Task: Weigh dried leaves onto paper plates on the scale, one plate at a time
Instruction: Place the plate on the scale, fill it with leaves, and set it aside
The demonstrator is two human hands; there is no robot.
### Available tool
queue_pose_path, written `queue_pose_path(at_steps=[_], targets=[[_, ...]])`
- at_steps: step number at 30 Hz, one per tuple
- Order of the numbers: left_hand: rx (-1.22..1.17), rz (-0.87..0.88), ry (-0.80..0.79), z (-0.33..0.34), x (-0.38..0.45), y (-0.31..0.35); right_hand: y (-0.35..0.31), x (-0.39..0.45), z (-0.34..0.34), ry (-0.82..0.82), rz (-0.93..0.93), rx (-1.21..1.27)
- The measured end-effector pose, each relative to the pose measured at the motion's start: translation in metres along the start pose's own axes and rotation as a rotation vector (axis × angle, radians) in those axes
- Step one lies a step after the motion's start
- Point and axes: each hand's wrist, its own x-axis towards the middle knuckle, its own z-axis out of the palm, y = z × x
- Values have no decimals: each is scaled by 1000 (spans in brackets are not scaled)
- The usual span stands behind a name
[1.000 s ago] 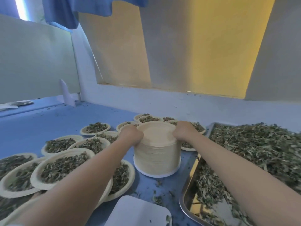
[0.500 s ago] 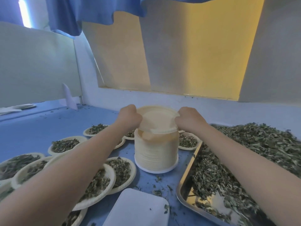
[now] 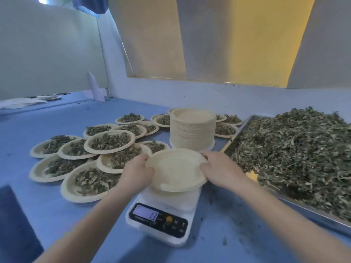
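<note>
Now both hands (image 3: 137, 172) grip plate (image 3: 175, 168) over scale (image 3: 167, 215).

I see soft, dim, blue-tinted light, bright glare top left, wide-angle bending at edges, slight overall blur.

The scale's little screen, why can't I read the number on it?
In the head view the scale's screen glows pale and its digits look soft and blurred; the whole picture is a bit fuzzy. The wide lens also bends the tray edge and stretches both arms near the bottom corners.
</note>
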Motion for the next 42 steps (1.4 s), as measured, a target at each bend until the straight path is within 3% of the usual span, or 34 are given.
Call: queue_pose_path(at_steps=[9,16,22,37,42], targets=[[-103,-15,78,16,-7,-33,12,1,31,62,-15,-51],[-500,-90,178,16,-12,-51,23,-3,37,206,-78,171],[-740,-132,157,12,-11,-61,25,-4,35,190,-66,271],[-559,-6,157,15,-22,-71,21,-10,37,231,-113,244],[-286,209,486,15,-29,-55,22,-9,34,198,-52,272]])
